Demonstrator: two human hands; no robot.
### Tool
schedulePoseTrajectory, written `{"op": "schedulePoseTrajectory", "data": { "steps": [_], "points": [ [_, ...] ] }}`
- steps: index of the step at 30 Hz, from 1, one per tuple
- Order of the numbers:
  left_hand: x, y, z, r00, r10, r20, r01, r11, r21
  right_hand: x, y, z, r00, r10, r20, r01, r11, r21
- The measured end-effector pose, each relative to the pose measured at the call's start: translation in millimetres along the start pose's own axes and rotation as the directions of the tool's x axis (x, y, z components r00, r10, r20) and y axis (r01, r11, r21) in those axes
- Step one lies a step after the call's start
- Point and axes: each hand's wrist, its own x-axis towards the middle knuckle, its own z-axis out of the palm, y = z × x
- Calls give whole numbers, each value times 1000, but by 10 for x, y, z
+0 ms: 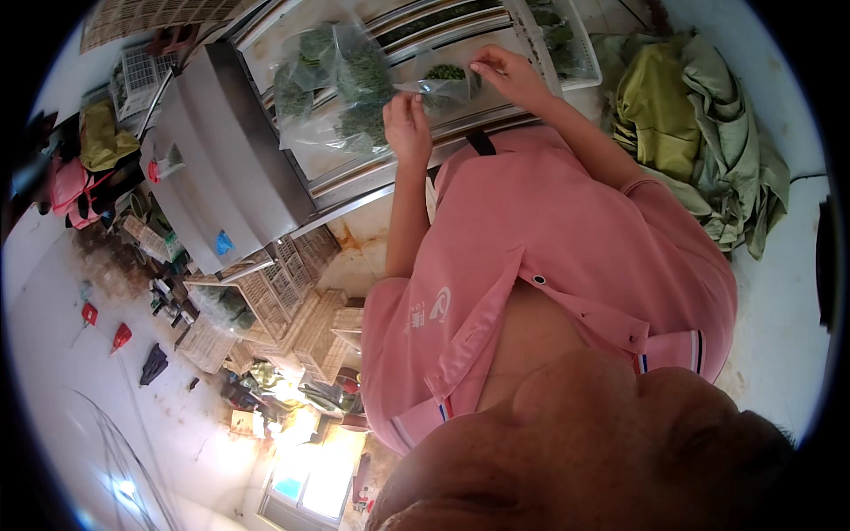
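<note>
A small clear plastic bag with green leafy sprigs (444,73) is stretched between my two hands over the steel work surface. My left hand (407,128) is closed, its fingertips pinching the near left edge of that bag. At the right, my right hand (511,75) pinches the bag's other side between thumb and index finger. Just left of my left hand, several larger clear bags of green herbs (341,80) lie heaped together. Thin film hides part of the greens.
A stainless steel housing (226,146) of a machine stands left of the bags. A white plastic basket (577,49) with greens is at the right, beside piled green cloth (677,115). Stacked woven-pattern crates (297,301) stand lower left. The metal frame's edge (354,208) runs close to my body.
</note>
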Motion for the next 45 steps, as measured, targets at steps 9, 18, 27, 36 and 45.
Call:
{"op": "schedulePoseTrajectory", "data": {
  "steps": [9,18,27,36,45],
  "points": [
    [80,-163,661,927,-371,48,374,918,-134,106,867,-91,936,184,-301,-213,975,-68],
    [54,-206,894,877,-412,248,414,909,44,462,859,-620,908,-419,15,182,362,-914],
    [242,-313,900,870,-308,384,299,950,86,1028,898,-998,897,-12,442,423,310,-852],
    [615,-484,866,948,-276,160,283,959,-20,963,721,-1053,920,-25,391,357,461,-812],
    [445,-260,1055,912,-408,51,408,913,2,963,776,-706,954,-280,107,275,675,-685]
  ]
}}
